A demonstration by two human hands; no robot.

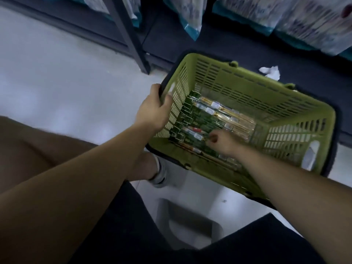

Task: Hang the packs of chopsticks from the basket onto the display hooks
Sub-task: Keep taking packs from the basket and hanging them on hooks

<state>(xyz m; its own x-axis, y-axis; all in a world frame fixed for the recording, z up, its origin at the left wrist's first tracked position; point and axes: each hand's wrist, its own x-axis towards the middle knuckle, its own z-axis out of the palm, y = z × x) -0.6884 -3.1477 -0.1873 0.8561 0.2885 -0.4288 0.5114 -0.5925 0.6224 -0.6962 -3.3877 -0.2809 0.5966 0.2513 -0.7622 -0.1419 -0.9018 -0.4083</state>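
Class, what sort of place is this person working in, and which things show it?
Probably a shop aisle during restocking: a green shopping basket holding packaged chopsticks, dark shelving beside it, and bagged goods ranged behind.

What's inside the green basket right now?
Chopstick packs lie flat across the basket floor, the right hand reaching among them. That hand and forearm cover some packs; how many is unclear.
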